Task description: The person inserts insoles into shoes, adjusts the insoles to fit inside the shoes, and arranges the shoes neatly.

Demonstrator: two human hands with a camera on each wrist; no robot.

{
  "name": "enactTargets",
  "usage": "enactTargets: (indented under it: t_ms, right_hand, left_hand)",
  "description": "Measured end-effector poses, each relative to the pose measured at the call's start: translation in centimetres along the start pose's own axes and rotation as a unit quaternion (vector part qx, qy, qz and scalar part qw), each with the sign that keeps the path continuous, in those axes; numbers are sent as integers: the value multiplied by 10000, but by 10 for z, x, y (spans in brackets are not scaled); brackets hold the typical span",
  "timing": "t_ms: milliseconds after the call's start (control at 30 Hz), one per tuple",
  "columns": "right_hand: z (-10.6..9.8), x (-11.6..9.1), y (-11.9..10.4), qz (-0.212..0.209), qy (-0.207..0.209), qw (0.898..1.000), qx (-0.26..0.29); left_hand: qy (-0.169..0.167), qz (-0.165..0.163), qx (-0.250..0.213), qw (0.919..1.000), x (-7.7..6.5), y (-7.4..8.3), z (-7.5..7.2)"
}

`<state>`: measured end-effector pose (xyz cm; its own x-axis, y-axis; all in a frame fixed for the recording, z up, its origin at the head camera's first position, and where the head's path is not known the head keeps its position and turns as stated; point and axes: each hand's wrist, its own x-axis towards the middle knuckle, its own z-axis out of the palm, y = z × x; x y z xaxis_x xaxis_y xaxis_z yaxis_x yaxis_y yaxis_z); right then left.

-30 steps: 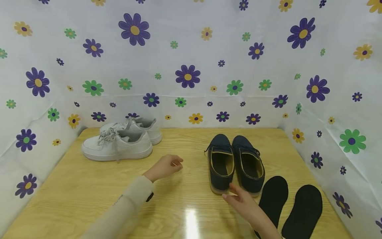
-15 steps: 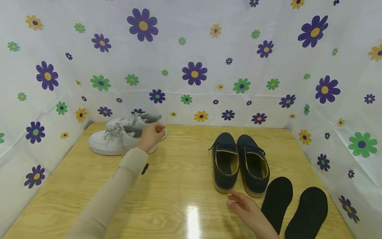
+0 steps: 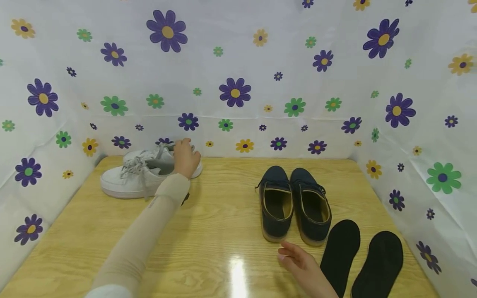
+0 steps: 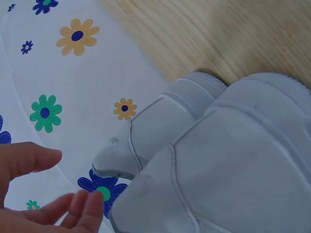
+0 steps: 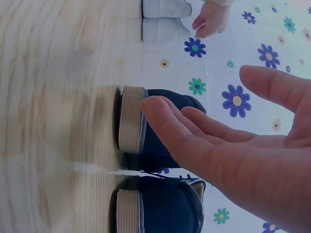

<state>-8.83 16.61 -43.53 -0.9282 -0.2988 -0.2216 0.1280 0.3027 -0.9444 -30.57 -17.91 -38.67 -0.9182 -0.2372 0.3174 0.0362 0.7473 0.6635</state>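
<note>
My left hand point(image 3: 185, 158) is over the heel end of the white sneakers, covering part of them in the head view. In the left wrist view its thumb and fingers point(image 4: 91, 213) are apart with nothing between them, near the heel collars of the near sneaker point(image 4: 228, 170) and the far sneaker point(image 4: 160, 124). Both sneakers lie side by side, toes to the left. Just behind the heels of two navy lace-up shoes, the left one point(image 3: 276, 227) and the right one point(image 3: 316, 231), my right hand point(image 3: 306, 267) hovers with relaxed fingers, holding nothing.
Two black insoles, the left one point(image 3: 340, 248) and the right one point(image 3: 381, 258), lie right of the navy shoes. White flower-print cloth point(image 3: 208, 62) rises behind and at both sides of the wooden table point(image 3: 220, 223).
My left hand has gone from mid-table leftward and away from me to the sneakers' heels. The right hand has drawn slightly back from the navy shoes. The shoes look unmoved.
</note>
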Motion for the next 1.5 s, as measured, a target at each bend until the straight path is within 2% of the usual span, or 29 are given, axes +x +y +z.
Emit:
enactTargets:
  t_ms: [167,300,433,600,833,1200,1500]
  right_hand:
    - [2,-1,-1,-178,386,9991,-93]
    - [4,-3,-1,-115,498,9987,-27]
    - [7,-4,2,-142,579,9981,149]
    - [12,-6,2,-208,853,9957,301]
    - [15,-10,-1,-341,895,9946,387]
    - [17,-10,-3,-363,857,9949,385]
    - [18,-10,-3,-310,769,9961,295]
  left_hand:
    - [-309,-349,636,9969,7,4,7]
    - [-503,-525,1114,9911,10,0,19]
    - [-401,-395,1586,9857,13,-7,33]
    - [-364,-220,1938,9801,9,-6,34]
    - [-319,-121,1961,9800,4,-7,33]
    - [-154,644,1682,9835,-1,-14,32]
    - [-129,877,1512,9845,-6,-18,29]
